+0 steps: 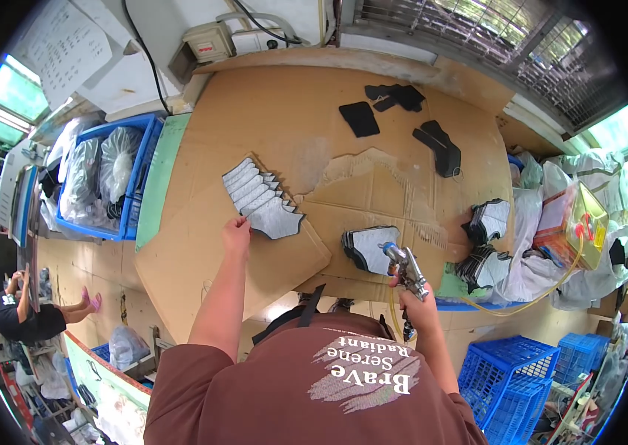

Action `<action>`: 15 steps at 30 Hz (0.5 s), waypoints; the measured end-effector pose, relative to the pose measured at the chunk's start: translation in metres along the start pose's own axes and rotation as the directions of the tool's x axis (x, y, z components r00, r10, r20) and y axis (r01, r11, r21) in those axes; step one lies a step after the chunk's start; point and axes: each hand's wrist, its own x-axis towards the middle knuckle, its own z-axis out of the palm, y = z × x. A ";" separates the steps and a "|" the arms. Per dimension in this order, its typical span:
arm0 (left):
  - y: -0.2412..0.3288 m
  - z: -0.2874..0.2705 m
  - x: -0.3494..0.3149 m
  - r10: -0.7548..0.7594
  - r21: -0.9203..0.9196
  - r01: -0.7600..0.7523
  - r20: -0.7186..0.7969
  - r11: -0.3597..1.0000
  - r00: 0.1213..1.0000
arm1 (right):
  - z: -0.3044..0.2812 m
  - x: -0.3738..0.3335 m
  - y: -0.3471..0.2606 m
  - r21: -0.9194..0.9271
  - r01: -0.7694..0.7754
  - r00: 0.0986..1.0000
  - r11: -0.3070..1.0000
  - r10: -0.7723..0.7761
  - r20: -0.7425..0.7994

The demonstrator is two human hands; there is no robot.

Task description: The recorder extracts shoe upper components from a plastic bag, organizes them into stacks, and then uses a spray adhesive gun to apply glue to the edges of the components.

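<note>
I have the right hand (419, 307) closed around a metal spray gun (413, 277), the fingers wrapped about its handle. The gun is shiny silver with a bluish front end, and it points up and left over a stack of grey pieces (373, 248); from my view I can't tell whether the nozzle touches it. My left hand (237, 236) has its thumb and fingers drawn nearly together at the lower left edge of a fanned row of grey pieces (263, 199). I can't tell whether it pinches one or only rests against it.

The fanned pieces overlap like shingles, flat and sock-shaped, with a heathered, fabric-like face and dark, notched edges. The stack under the gun shows the same pale face, with black layers along its left side. Two more piles (486, 268) sit at the right edge of the table, their dark edges splayed.

Farther up, I see flat black pieces (359, 119), matte and angular, some overlapping. All of this lies on brown cardboard (210, 133), creased, with a torn, ragged patch near the middle. A thin yellow hose (510, 313) curves along the right, near a see-through, yellowish container (587, 226).
</note>
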 end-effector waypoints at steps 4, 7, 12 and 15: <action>-0.003 0.008 -0.005 0.263 0.257 -0.216 -0.164 0.942 0.951 | 0.001 0.001 -0.004 -0.053 -0.041 0.999 0.998 0.042 0.023; 0.012 0.032 -0.032 0.447 0.341 -0.408 -0.040 0.847 0.894 | 0.007 0.002 -0.008 -0.031 -0.065 0.998 0.997 0.066 0.020; 0.073 0.095 -0.127 0.577 0.124 -0.743 0.551 0.657 0.602 | 0.012 0.005 -0.009 -0.037 -0.044 0.997 0.998 0.047 0.065; 0.084 0.115 -0.141 0.546 0.115 -0.819 0.693 0.563 0.472 | 0.015 0.006 -0.011 -0.044 -0.045 0.996 0.998 0.048 0.071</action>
